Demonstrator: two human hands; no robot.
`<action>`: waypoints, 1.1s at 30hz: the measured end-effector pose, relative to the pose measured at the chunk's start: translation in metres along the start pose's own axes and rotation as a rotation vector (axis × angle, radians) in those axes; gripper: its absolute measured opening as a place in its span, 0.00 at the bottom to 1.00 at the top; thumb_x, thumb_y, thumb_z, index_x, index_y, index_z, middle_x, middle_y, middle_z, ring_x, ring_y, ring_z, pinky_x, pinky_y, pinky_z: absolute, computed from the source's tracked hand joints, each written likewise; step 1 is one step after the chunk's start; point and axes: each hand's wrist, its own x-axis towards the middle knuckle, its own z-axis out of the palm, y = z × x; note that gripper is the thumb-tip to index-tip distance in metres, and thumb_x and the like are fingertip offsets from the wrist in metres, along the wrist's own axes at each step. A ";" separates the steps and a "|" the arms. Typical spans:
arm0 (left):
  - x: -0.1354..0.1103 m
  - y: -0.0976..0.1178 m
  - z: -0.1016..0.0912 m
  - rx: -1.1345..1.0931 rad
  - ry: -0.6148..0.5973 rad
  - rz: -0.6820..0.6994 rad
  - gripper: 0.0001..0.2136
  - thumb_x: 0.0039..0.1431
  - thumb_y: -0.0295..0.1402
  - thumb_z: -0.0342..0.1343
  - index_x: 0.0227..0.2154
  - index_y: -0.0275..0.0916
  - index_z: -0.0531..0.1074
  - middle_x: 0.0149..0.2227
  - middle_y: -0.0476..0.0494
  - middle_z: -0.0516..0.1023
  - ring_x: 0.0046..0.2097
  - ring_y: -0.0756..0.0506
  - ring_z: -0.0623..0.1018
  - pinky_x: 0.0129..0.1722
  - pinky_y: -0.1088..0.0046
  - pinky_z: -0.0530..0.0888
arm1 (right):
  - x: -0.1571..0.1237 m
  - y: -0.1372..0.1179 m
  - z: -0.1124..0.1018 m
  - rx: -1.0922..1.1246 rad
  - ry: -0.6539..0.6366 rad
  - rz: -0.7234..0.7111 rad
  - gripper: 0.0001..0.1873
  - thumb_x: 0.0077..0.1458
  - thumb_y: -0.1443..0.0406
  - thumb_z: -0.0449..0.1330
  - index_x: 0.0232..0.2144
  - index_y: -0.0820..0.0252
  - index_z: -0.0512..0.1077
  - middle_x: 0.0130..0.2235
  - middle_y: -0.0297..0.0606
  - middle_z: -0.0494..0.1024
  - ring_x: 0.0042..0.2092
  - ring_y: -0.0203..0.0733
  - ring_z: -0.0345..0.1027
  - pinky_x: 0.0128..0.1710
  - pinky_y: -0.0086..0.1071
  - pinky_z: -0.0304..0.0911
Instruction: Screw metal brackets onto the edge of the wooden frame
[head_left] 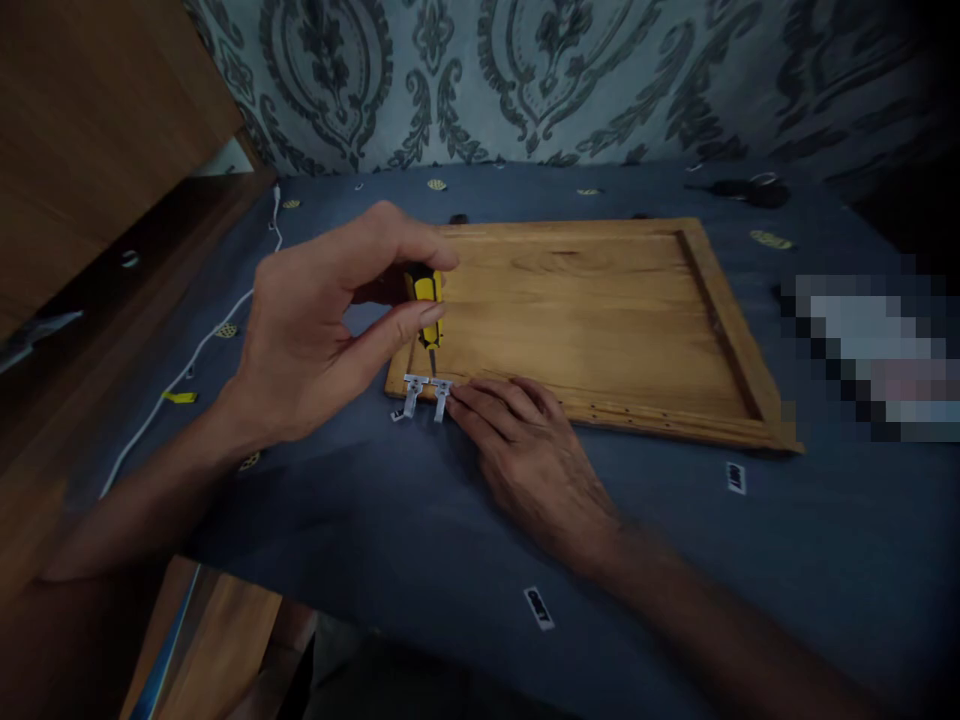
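The left hand point(322, 330) grips the screwdriver between thumb and fingers; the right hand point(532, 460) lies low across the panel's near edge, fingertips at a fitting, though whether they pinch it I cannot tell. Beneath everything spreads dark blue fabric point(645, 550), soft-looking and printed with small labels and yellow motifs. On it the wooden panel point(600, 320) lies flat, probably for steady support: honey-brown, visibly grained, with a raised rim and small dark dots along the near rail. The screwdriver point(427, 290), ribbed yellow and black, stands nearly upright, likely so its slim shaft bears straight down. Its tip is by two pale, shiny T-shaped fittings point(440, 398) side by side at the panel's near left corner, stems overhanging the edge; the right hand seems to steady the nearer one.
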 end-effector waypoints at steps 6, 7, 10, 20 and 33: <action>0.000 0.004 -0.001 -0.028 0.013 0.000 0.07 0.66 0.28 0.61 0.46 0.41 0.75 0.42 0.47 0.80 0.40 0.50 0.81 0.40 0.74 0.84 | -0.001 0.001 -0.001 0.012 -0.034 0.016 0.25 0.61 0.77 0.52 0.58 0.62 0.75 0.58 0.45 0.79 0.60 0.52 0.68 0.61 0.53 0.62; 0.000 0.005 0.000 -0.022 0.003 -0.012 0.08 0.66 0.27 0.60 0.46 0.42 0.75 0.42 0.47 0.80 0.41 0.49 0.81 0.40 0.73 0.84 | -0.001 0.001 -0.001 0.010 -0.030 0.015 0.25 0.61 0.77 0.52 0.57 0.63 0.75 0.57 0.45 0.79 0.60 0.52 0.68 0.61 0.53 0.62; 0.001 0.010 0.000 -0.020 -0.039 -0.073 0.09 0.66 0.26 0.60 0.46 0.45 0.74 0.43 0.49 0.80 0.42 0.48 0.82 0.42 0.71 0.84 | -0.001 0.001 -0.001 0.005 -0.017 0.007 0.25 0.62 0.78 0.51 0.57 0.63 0.75 0.56 0.45 0.80 0.59 0.52 0.68 0.61 0.52 0.62; 0.001 0.012 0.001 -0.002 -0.060 -0.060 0.09 0.66 0.25 0.60 0.46 0.45 0.74 0.44 0.51 0.81 0.43 0.49 0.81 0.44 0.73 0.84 | 0.000 0.001 -0.002 0.012 -0.030 0.011 0.26 0.61 0.77 0.51 0.57 0.62 0.75 0.57 0.45 0.80 0.59 0.52 0.68 0.60 0.53 0.63; 0.002 0.001 0.001 0.017 -0.022 0.067 0.08 0.66 0.29 0.61 0.47 0.44 0.75 0.42 0.50 0.81 0.38 0.52 0.80 0.38 0.76 0.83 | -0.001 0.001 0.000 0.011 -0.029 0.013 0.26 0.60 0.78 0.53 0.57 0.61 0.75 0.58 0.43 0.79 0.60 0.51 0.67 0.61 0.51 0.60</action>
